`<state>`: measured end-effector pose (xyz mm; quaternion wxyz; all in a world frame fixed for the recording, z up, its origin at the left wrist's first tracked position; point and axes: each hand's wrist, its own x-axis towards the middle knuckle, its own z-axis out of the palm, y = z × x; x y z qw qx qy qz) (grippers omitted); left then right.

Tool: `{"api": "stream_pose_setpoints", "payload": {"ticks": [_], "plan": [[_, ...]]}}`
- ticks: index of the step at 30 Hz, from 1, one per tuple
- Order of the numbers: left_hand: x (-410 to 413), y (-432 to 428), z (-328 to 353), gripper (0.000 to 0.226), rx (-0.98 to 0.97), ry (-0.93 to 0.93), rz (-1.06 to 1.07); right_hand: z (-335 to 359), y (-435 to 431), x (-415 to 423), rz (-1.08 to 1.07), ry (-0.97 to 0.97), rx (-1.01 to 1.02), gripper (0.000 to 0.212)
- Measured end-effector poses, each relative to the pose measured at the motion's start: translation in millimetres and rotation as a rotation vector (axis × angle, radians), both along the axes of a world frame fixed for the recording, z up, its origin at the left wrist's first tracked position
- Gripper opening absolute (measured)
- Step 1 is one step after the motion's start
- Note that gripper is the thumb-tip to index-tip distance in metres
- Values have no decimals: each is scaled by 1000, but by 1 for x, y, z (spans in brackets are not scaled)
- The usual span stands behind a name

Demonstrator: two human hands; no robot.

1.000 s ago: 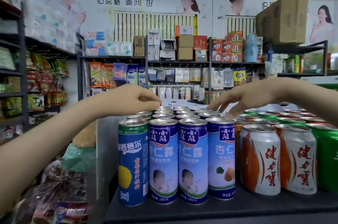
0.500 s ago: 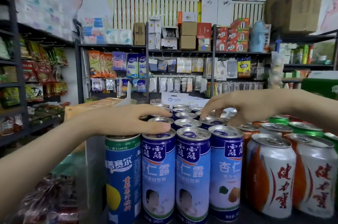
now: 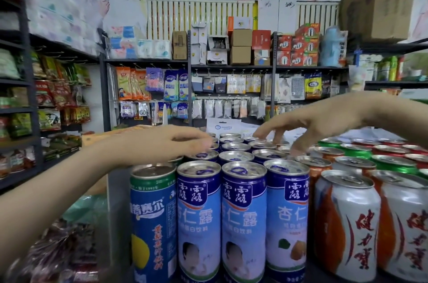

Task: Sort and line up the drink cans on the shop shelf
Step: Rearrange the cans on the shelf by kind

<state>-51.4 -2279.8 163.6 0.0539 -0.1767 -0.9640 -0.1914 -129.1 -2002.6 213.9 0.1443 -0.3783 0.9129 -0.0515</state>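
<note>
Tall blue cans (image 3: 243, 225) stand in rows on the dark shelf (image 3: 324, 277), three of them at the front. A blue can with a green rim and a lemon picture (image 3: 152, 218) stands at the front left. To the right are white-and-orange cans (image 3: 347, 225), with green cans (image 3: 393, 164) and red cans (image 3: 391, 150) behind. My left hand (image 3: 162, 144) lies flat over the tops of the second-row cans on the left. My right hand (image 3: 308, 120) reaches in from the right, its spread fingertips touching tops of blue cans further back. Neither hand holds a can.
Snack bags fill the racks on the left (image 3: 53, 95). A back rack (image 3: 231, 88) holds hanging packets and small boxes. A large cardboard box (image 3: 379, 5) sits high on the right. A green plastic bag (image 3: 85, 208) lies below the shelf's left end.
The view has come closer to the cans. My left hand slid forward over the can tops. My right hand lowered its fingers onto the back rows.
</note>
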Motion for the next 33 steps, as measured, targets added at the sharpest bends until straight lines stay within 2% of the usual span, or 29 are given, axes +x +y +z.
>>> {"api": "stream_pose_setpoints", "payload": {"ticks": [2, 5, 9, 13, 18, 22, 25, 28, 30, 33], "plan": [[-7, -4, 3, 52, 36, 42, 16, 4, 0, -10, -32, 50, 2, 58], [-20, -10, 5, 46, 48, 66, 51, -5, -11, -26, -89, 128, 60, 57], [-36, -10, 8, 50, -110, 25, 100, -14, -19, -37, -78, 121, 63, 59], [-40, -2, 9, 51, -147, -79, 75, -17, -16, -42, -6, 102, 21, 64], [-43, -1, 9, 55, -271, -78, 129, -23, -23, -49, 76, 207, -17, 68], [-43, -1, 7, 65, -262, -65, 129, -20, -26, -45, 96, 212, -5, 62], [-45, -3, 5, 72, -274, -46, 128, -25, -31, -54, 70, 196, -7, 67], [-47, -3, 4, 65, -258, -49, 107, -22, -32, -58, 51, 150, 9, 45], [-49, -5, 4, 62, -225, -43, 105, -10, -24, -58, 23, 103, 67, 55], [-56, -11, 4, 54, -79, -12, 113, 0, -16, -59, -57, 120, 18, 61]]}}
